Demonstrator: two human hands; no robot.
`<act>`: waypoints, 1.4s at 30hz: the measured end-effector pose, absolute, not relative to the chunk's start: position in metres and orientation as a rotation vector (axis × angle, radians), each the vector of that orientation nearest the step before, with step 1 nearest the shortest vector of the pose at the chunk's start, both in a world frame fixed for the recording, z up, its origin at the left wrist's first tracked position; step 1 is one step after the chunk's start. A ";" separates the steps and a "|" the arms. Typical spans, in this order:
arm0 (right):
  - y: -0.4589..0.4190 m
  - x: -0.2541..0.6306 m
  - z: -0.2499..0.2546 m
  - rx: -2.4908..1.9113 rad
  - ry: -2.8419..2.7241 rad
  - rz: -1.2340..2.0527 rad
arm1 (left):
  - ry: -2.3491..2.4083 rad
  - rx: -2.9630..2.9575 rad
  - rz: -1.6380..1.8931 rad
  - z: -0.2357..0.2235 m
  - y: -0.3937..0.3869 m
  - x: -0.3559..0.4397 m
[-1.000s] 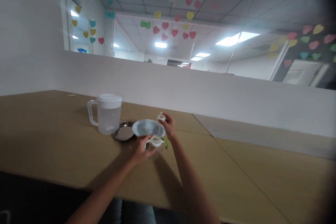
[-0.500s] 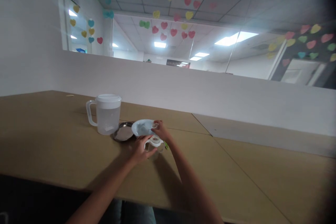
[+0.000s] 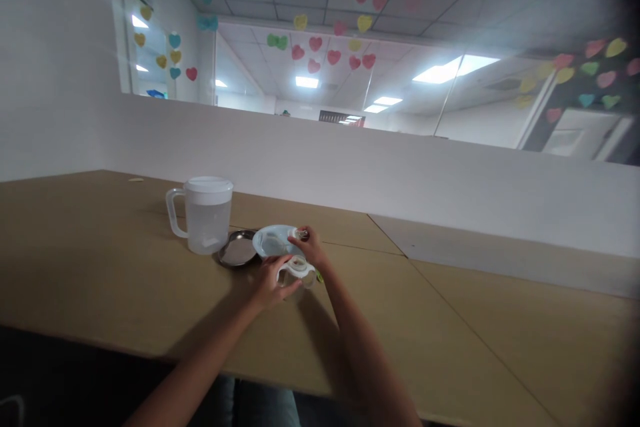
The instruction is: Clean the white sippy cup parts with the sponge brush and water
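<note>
Fingers of the left hand (image 3: 269, 283) wrap the small clear cup (image 3: 298, 273) on the desk (image 3: 125, 280), which looks light and slippery, while the right hand (image 3: 311, 247) pinches a tiny piece (image 3: 299, 234) over the blue bowl (image 3: 273, 242).

One head-worn view looks forward and slightly down across the tabletop (image 3: 125, 280), the hands far out at arm's length, the ceiling filling the upper half.

One jug (image 3: 204, 213), one bowl (image 3: 273, 241), one plate (image 3: 236, 250)
</note>
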State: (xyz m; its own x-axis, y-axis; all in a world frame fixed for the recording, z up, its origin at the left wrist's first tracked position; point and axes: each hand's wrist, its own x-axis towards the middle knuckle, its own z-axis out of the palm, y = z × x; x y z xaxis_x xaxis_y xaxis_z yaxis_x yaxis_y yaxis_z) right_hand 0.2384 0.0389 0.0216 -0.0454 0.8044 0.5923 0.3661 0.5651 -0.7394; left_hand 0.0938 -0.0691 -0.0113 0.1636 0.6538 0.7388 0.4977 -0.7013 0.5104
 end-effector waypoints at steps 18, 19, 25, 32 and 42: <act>0.034 0.263 0.011 -1.098 -1.617 0.124 | 1.137 2.318 1.556 -0.011 -0.070 0.092; 0.034 0.262 0.011 -1.112 -1.640 0.112 | 1.137 2.322 1.557 -0.010 -0.070 0.092; 0.031 0.259 0.017 -1.180 -1.812 0.005 | 1.140 2.328 1.560 -0.011 -0.070 0.092; 0.020 0.259 0.021 -1.290 -1.969 -0.064 | 1.171 2.314 1.571 -0.011 -0.070 0.092; 0.015 0.257 0.022 -1.368 -2.029 -0.062 | 1.148 2.351 1.564 -0.012 -0.069 0.091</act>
